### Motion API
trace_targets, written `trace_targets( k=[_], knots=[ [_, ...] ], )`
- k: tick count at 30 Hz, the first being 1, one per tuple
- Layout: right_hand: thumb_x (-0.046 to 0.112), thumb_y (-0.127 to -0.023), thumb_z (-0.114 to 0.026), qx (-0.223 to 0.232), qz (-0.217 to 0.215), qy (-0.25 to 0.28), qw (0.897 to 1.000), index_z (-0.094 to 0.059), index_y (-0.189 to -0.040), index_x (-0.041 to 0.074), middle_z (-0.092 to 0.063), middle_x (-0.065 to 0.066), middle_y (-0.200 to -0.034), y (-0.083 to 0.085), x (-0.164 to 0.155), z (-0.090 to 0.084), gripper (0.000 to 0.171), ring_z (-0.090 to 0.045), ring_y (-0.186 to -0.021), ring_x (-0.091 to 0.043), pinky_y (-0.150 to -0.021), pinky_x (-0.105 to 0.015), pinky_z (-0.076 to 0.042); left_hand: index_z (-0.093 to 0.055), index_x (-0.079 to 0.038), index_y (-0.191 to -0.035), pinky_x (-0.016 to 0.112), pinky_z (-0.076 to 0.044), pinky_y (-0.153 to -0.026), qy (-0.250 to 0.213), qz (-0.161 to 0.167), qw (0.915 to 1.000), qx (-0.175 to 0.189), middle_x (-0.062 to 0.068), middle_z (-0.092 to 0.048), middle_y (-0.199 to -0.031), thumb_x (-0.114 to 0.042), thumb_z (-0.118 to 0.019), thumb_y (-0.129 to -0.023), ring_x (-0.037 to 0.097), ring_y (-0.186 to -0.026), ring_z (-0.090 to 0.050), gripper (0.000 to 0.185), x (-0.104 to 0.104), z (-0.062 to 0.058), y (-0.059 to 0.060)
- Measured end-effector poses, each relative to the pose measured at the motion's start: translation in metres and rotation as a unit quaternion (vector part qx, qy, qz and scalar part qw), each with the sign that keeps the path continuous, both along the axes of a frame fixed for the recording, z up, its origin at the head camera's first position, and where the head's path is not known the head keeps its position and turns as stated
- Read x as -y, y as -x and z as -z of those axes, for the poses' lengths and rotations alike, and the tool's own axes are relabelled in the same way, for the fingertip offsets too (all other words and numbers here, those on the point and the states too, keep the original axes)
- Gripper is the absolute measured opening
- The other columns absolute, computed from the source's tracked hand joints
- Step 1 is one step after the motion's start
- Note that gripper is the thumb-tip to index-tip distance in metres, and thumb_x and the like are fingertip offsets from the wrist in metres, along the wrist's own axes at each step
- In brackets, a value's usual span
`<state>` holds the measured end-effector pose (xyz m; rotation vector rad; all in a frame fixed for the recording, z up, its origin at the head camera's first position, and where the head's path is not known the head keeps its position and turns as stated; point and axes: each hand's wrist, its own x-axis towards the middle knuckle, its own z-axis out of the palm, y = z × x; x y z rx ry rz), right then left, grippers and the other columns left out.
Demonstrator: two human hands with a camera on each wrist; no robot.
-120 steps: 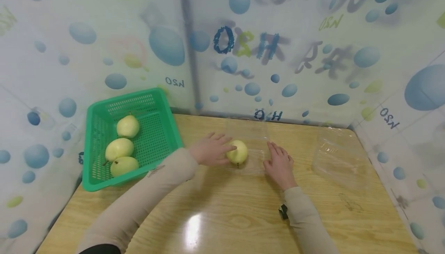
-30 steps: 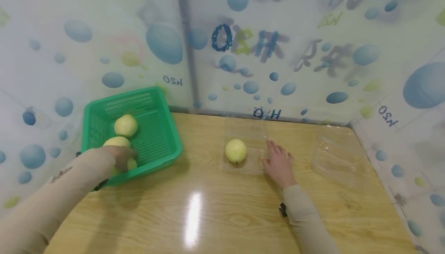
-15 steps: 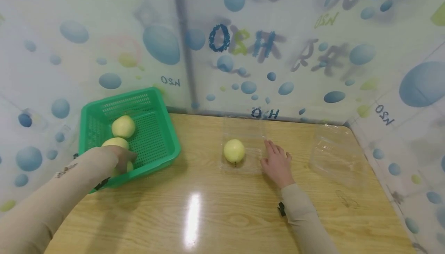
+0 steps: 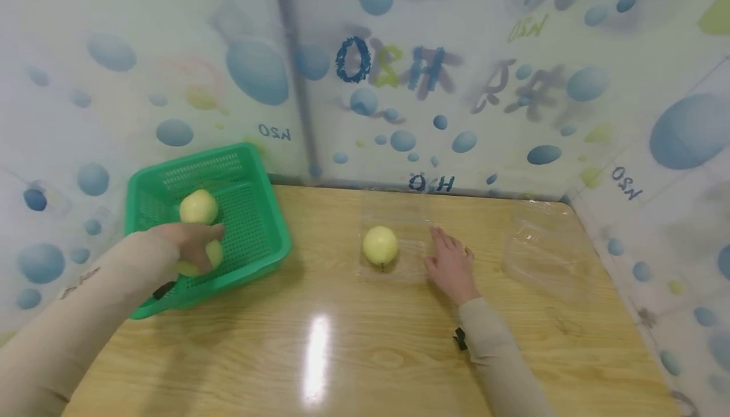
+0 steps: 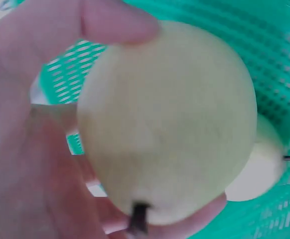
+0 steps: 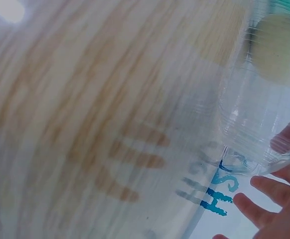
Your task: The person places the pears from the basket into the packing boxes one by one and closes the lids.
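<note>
My left hand [image 4: 192,243] grips a pale yellow-green pear [image 5: 170,114] inside the green plastic basket [image 4: 278,239]. The thumb lies on one side and fingers curl under the other, near its dark stem. Farther back in the basket sits another pear [image 4: 199,206]; the hand and sleeve hide part of the basket floor. My right hand [image 4: 452,266] rests against the right side of a clear plastic box [image 4: 412,270], its fingers extended. In the right wrist view the thumb overlaps the clear wall. One pear [image 4: 380,246] stands in the left part of that box.
A second clear plastic box [image 4: 547,249] stands at the right of the wooden table [image 4: 376,353]. Behind the table hangs a white sheet [image 4: 319,18] with blue drops and lettering. The clear box's raised lid [image 4: 393,206] leans near it.
My left hand has gone from beside the boxed pear to the basket and taken hold of a pear, lifting it slightly in the last half second. The right hand stays by the box.
</note>
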<state>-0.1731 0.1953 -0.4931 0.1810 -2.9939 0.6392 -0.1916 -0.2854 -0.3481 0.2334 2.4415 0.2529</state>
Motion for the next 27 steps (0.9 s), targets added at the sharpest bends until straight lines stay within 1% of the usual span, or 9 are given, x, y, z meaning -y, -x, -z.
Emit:
trace_targets(
  k=[2,5,9,14,16,20,21,25,27],
  knots=[
    [0.019,-0.092,-0.058,-0.001,0.002,0.0,1.0,-0.032,-0.149,0.004,-0.033,-0.017,-0.152,-0.001,-0.002,0.0,0.065,-0.035,-0.131,-0.042,-0.1,-0.072,-0.021,-0.024,-0.002,-0.149,0.049,-0.052,-0.063,-0.019,-0.014,0.9997,-0.003,0.04,-0.026,-0.137,-0.027,-0.07,-0.078,0.055,-0.109,-0.04,0.088,-0.004,-0.003,0.001],
    [0.018,-0.091,-0.058,0.0,0.005,0.003,1.0,-0.032,-0.149,0.004,-0.033,-0.017,-0.152,-0.001,-0.004,-0.001,0.065,-0.036,-0.13,-0.043,-0.099,-0.073,-0.022,-0.021,0.0,-0.149,0.049,-0.05,-0.061,-0.018,0.004,0.9992,-0.036,0.038,-0.025,-0.141,-0.031,-0.065,-0.08,0.053,-0.11,-0.042,0.087,-0.011,-0.005,0.004],
    [0.017,-0.091,-0.058,-0.003,0.006,0.01,1.0,-0.033,-0.149,0.004,-0.034,-0.017,-0.151,-0.003,-0.004,-0.002,0.065,-0.036,-0.13,-0.043,-0.099,-0.073,-0.022,-0.028,0.003,-0.145,0.054,-0.046,-0.065,0.019,0.068,0.9925,-0.1,0.043,-0.033,-0.135,-0.032,-0.06,-0.078,0.048,-0.099,-0.051,0.082,-0.021,-0.008,0.009],
    [0.017,-0.091,-0.057,-0.013,0.006,0.013,1.0,-0.034,-0.148,0.003,-0.036,-0.017,-0.15,-0.004,-0.001,-0.001,0.064,-0.038,-0.129,-0.043,-0.099,-0.073,-0.024,-0.034,-0.006,-0.147,0.052,-0.046,-0.063,0.017,0.07,0.9911,-0.112,0.045,-0.024,-0.14,-0.028,-0.06,-0.077,0.045,-0.1,-0.055,0.078,-0.032,-0.014,0.016],
    [0.017,-0.091,-0.057,-0.016,0.008,0.012,1.0,-0.034,-0.148,0.003,-0.036,-0.017,-0.15,-0.004,-0.001,0.0,0.064,-0.038,-0.129,-0.042,-0.098,-0.073,-0.024,-0.039,-0.009,-0.146,0.053,-0.047,-0.065,0.012,0.078,0.9898,-0.119,0.047,-0.02,-0.141,-0.026,-0.06,-0.078,0.049,-0.103,-0.055,0.073,-0.036,-0.016,0.019],
    [0.016,-0.091,-0.057,-0.014,0.008,0.016,1.0,-0.034,-0.149,0.004,-0.036,-0.017,-0.15,-0.004,0.0,0.001,0.064,-0.038,-0.129,-0.042,-0.098,-0.073,-0.024,-0.043,-0.011,-0.144,0.06,-0.047,-0.072,0.012,0.089,0.9873,-0.131,0.047,-0.017,-0.142,-0.027,-0.058,-0.082,0.059,-0.109,-0.049,0.067,-0.044,-0.023,0.022],
    [0.016,-0.09,-0.057,-0.012,0.008,0.019,1.0,-0.034,-0.149,0.004,-0.036,-0.017,-0.15,-0.004,0.0,0.001,0.064,-0.038,-0.129,-0.042,-0.099,-0.073,-0.023,-0.043,-0.012,-0.145,0.065,-0.045,-0.076,0.015,0.089,0.9866,-0.136,0.046,-0.017,-0.142,-0.028,-0.058,-0.082,0.063,-0.115,-0.042,0.066,-0.046,-0.025,0.023],
    [0.016,-0.09,-0.056,-0.005,0.009,0.022,1.0,-0.033,-0.149,0.004,-0.034,-0.017,-0.151,-0.003,0.0,0.001,0.064,-0.037,-0.13,-0.043,-0.1,-0.073,-0.022,-0.039,-0.016,-0.148,0.072,-0.036,-0.089,0.008,0.088,0.9851,-0.148,0.04,-0.016,-0.147,-0.03,-0.056,-0.085,0.063,-0.125,-0.028,0.066,-0.06,-0.035,0.028],
    [0.017,-0.09,-0.056,-0.004,0.009,0.019,1.0,-0.033,-0.149,0.004,-0.034,-0.017,-0.151,-0.002,-0.001,0.002,0.064,-0.036,-0.13,-0.043,-0.1,-0.073,-0.021,-0.038,-0.018,-0.148,0.072,-0.035,-0.091,-0.003,0.086,0.9849,-0.151,0.038,-0.017,-0.149,-0.031,-0.055,-0.086,0.061,-0.127,-0.028,0.066,-0.069,-0.04,0.031]
  ],
)
